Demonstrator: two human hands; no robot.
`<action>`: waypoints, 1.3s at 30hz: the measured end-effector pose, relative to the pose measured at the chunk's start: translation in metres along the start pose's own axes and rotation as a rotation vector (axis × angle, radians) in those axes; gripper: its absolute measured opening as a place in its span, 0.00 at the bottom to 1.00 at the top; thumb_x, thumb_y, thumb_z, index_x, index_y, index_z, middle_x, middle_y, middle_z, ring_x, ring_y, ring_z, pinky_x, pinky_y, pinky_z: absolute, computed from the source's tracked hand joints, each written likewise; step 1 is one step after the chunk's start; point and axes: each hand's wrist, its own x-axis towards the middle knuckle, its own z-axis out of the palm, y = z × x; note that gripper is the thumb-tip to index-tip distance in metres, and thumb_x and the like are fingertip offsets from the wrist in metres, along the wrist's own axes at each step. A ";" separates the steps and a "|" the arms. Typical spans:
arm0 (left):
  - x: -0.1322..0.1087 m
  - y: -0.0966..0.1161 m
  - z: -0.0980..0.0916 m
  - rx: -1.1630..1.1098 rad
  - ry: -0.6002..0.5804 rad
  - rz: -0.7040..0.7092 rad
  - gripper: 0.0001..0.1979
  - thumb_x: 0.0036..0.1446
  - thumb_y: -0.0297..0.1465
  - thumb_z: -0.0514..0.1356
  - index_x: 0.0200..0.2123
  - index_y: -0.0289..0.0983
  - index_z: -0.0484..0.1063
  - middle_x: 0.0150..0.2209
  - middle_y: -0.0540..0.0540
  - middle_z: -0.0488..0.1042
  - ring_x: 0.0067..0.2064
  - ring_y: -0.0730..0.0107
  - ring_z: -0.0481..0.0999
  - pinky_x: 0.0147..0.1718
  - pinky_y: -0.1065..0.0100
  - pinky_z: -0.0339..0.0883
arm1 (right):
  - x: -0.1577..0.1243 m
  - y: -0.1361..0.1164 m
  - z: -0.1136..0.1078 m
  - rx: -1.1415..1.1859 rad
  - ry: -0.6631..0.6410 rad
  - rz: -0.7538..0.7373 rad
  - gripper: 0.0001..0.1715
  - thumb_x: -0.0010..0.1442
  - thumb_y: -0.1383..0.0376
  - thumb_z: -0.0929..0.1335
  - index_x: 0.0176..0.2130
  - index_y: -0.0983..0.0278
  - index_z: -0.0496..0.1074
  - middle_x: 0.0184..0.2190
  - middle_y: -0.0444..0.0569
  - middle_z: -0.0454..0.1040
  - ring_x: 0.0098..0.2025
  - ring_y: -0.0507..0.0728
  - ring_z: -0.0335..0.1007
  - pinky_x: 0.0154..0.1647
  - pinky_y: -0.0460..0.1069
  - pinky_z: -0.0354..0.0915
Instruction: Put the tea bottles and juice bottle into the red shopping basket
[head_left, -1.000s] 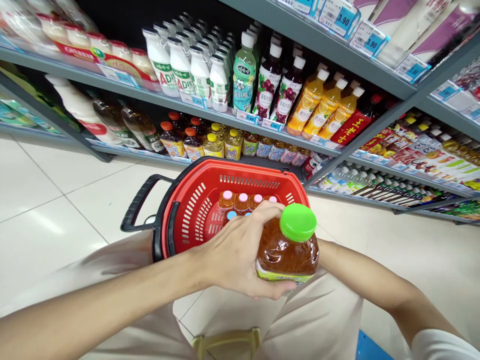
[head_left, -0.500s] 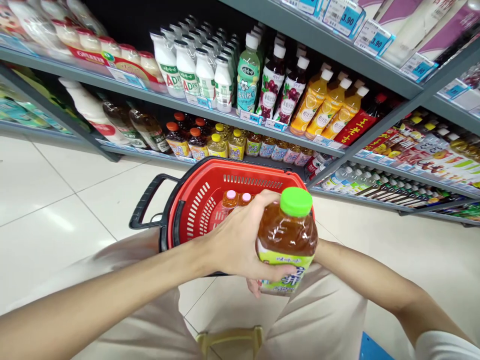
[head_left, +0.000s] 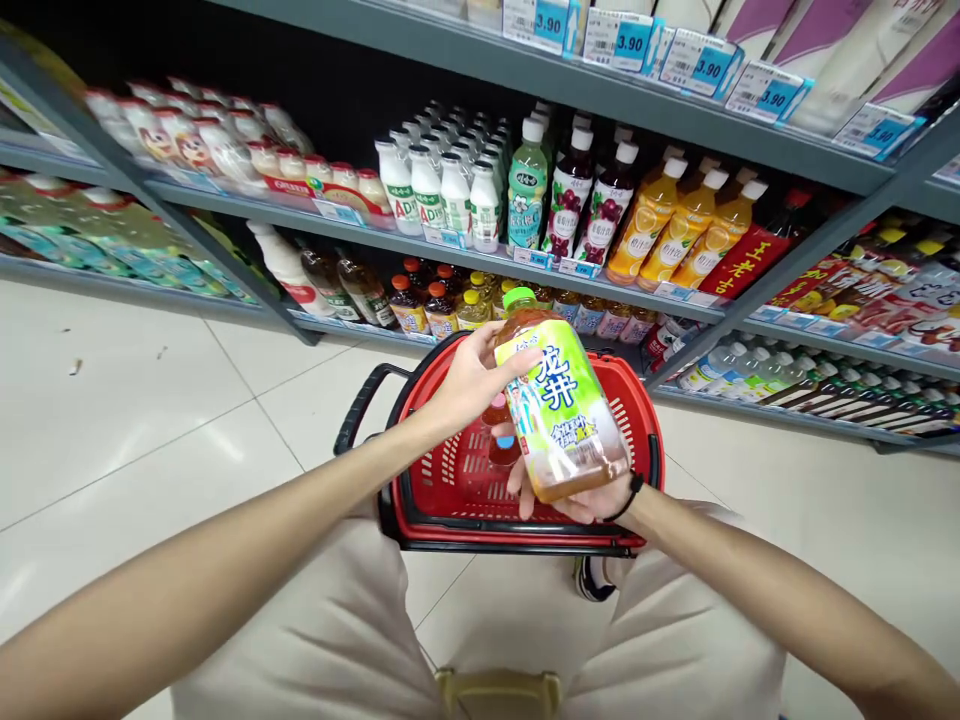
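Observation:
I hold a large tea bottle [head_left: 559,405] with a green cap and a green-and-white label, tilted with its cap toward the shelves, over a red shopping basket [head_left: 645,440]. My left hand [head_left: 469,380] grips its upper part near the neck. My right hand [head_left: 585,500] is wrapped under its bottom end, a dark band on the wrist. Inside the basket lie small bottles [head_left: 501,440] with coloured caps, mostly hidden by my hands and the big bottle.
Grey store shelves [head_left: 480,255] packed with drink bottles run across the back, price tags [head_left: 697,65] along the top edge. White milk-drink bottles [head_left: 442,190] and orange juice bottles [head_left: 675,225] stand mid-shelf. The basket's black handle [head_left: 360,405] sticks out left. Pale floor tiles [head_left: 135,410] spread to the left.
The bottle has moved forward and tipped from upright to lying slanted over the basket. My right hand has come into view under its base. The view has pulled back and up.

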 end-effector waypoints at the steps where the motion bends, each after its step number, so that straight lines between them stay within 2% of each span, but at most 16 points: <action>1: 0.001 -0.002 -0.003 -0.002 0.001 0.000 0.38 0.51 0.50 0.76 0.54 0.30 0.71 0.53 0.34 0.78 0.47 0.60 0.81 0.44 0.66 0.75 | -0.004 -0.002 -0.002 0.077 -0.030 -0.038 0.68 0.46 0.20 0.60 0.63 0.67 0.64 0.44 0.66 0.79 0.36 0.63 0.78 0.13 0.42 0.58; 4: 0.004 -0.009 -0.012 -0.041 -0.044 0.008 0.36 0.55 0.53 0.73 0.54 0.30 0.73 0.55 0.33 0.78 0.50 0.57 0.79 0.46 0.64 0.74 | -0.011 -0.008 -0.002 0.158 0.030 -0.156 0.60 0.56 0.24 0.59 0.62 0.67 0.64 0.46 0.65 0.78 0.40 0.64 0.79 0.13 0.43 0.61; 7: 0.005 -0.016 -0.016 -0.071 -0.048 -0.031 0.32 0.61 0.55 0.67 0.50 0.31 0.76 0.50 0.34 0.79 0.48 0.57 0.79 0.43 0.63 0.74 | -0.013 -0.007 0.001 0.095 0.118 -0.192 0.54 0.60 0.27 0.62 0.62 0.67 0.66 0.43 0.62 0.79 0.38 0.63 0.80 0.15 0.44 0.65; 11: 0.006 -0.018 -0.015 -0.069 0.034 -0.125 0.33 0.58 0.60 0.67 0.39 0.32 0.75 0.34 0.42 0.76 0.33 0.66 0.74 0.35 0.65 0.70 | -0.009 0.005 -0.002 -0.055 0.225 -0.245 0.54 0.56 0.30 0.71 0.63 0.65 0.65 0.40 0.56 0.79 0.31 0.58 0.77 0.16 0.45 0.67; 14: 0.006 -0.013 -0.012 -0.042 0.071 -0.125 0.35 0.54 0.62 0.69 0.37 0.33 0.73 0.29 0.47 0.71 0.28 0.71 0.69 0.30 0.69 0.65 | -0.007 0.011 -0.006 -0.110 0.262 -0.303 0.60 0.52 0.28 0.74 0.65 0.64 0.62 0.40 0.53 0.79 0.25 0.54 0.71 0.16 0.46 0.67; 18: 0.008 -0.007 -0.010 -0.049 0.042 -0.113 0.34 0.52 0.59 0.71 0.37 0.32 0.73 0.31 0.46 0.72 0.30 0.70 0.70 0.29 0.69 0.62 | -0.008 0.009 -0.006 -0.184 0.303 -0.320 0.61 0.54 0.28 0.72 0.66 0.65 0.61 0.43 0.55 0.79 0.24 0.53 0.70 0.15 0.46 0.64; 20: 0.010 -0.007 -0.009 -0.069 0.037 -0.122 0.33 0.52 0.57 0.72 0.40 0.31 0.75 0.35 0.43 0.75 0.33 0.68 0.72 0.31 0.69 0.64 | -0.008 0.010 -0.005 -0.219 0.378 -0.311 0.60 0.52 0.31 0.75 0.67 0.63 0.60 0.46 0.56 0.78 0.25 0.52 0.70 0.15 0.45 0.63; 21: 0.010 -0.008 -0.009 -0.087 0.040 -0.132 0.33 0.53 0.56 0.72 0.42 0.30 0.76 0.37 0.42 0.77 0.34 0.67 0.74 0.34 0.68 0.66 | -0.007 0.011 -0.005 -0.233 0.430 -0.317 0.59 0.50 0.34 0.78 0.65 0.63 0.61 0.49 0.55 0.78 0.27 0.52 0.72 0.18 0.46 0.67; 22: 0.011 -0.009 -0.009 -0.107 0.048 -0.144 0.32 0.54 0.55 0.72 0.43 0.30 0.77 0.39 0.40 0.78 0.36 0.65 0.75 0.37 0.66 0.68 | -0.005 0.012 -0.005 -0.243 0.484 -0.334 0.59 0.47 0.37 0.81 0.64 0.62 0.62 0.52 0.55 0.78 0.32 0.53 0.76 0.24 0.46 0.72; 24: 0.012 -0.011 -0.008 -0.138 0.068 -0.165 0.32 0.56 0.54 0.71 0.45 0.29 0.77 0.43 0.37 0.80 0.40 0.62 0.78 0.42 0.63 0.71 | -0.001 0.014 -0.007 -0.257 0.563 -0.385 0.57 0.40 0.44 0.85 0.59 0.63 0.65 0.57 0.56 0.76 0.47 0.56 0.79 0.43 0.48 0.78; 26: 0.012 -0.010 -0.007 -0.144 0.071 -0.152 0.31 0.57 0.53 0.71 0.46 0.29 0.78 0.46 0.35 0.81 0.43 0.60 0.79 0.47 0.61 0.72 | 0.004 0.015 -0.011 -0.270 0.581 -0.414 0.55 0.37 0.48 0.86 0.56 0.64 0.67 0.58 0.56 0.75 0.56 0.59 0.76 0.58 0.51 0.75; 27: 0.011 -0.008 -0.007 -0.149 0.065 -0.129 0.30 0.57 0.52 0.71 0.46 0.29 0.79 0.47 0.35 0.81 0.44 0.60 0.80 0.48 0.61 0.72 | 0.005 0.014 -0.012 -0.280 0.576 -0.408 0.54 0.37 0.48 0.86 0.55 0.64 0.68 0.58 0.57 0.75 0.57 0.60 0.76 0.60 0.53 0.74; 30: 0.008 0.002 -0.006 -0.191 0.003 -0.104 0.26 0.59 0.49 0.71 0.46 0.30 0.80 0.50 0.35 0.81 0.45 0.59 0.81 0.50 0.61 0.73 | 0.007 0.011 -0.015 -0.302 0.571 -0.361 0.52 0.36 0.49 0.86 0.53 0.65 0.70 0.57 0.58 0.76 0.54 0.62 0.77 0.58 0.55 0.75; 35: 0.004 0.017 -0.007 -0.213 -0.110 -0.162 0.23 0.58 0.45 0.73 0.45 0.31 0.82 0.53 0.35 0.81 0.47 0.59 0.82 0.49 0.62 0.74 | 0.008 0.012 -0.009 -0.301 0.587 -0.250 0.50 0.31 0.51 0.87 0.48 0.68 0.73 0.51 0.59 0.79 0.50 0.62 0.79 0.55 0.56 0.76; 39: 0.006 0.017 -0.012 -0.120 -0.177 -0.124 0.25 0.59 0.47 0.72 0.47 0.31 0.82 0.54 0.35 0.80 0.49 0.58 0.82 0.50 0.62 0.74 | 0.008 0.016 -0.015 -0.488 0.614 -0.241 0.46 0.38 0.46 0.84 0.49 0.68 0.74 0.52 0.59 0.78 0.51 0.63 0.78 0.56 0.58 0.75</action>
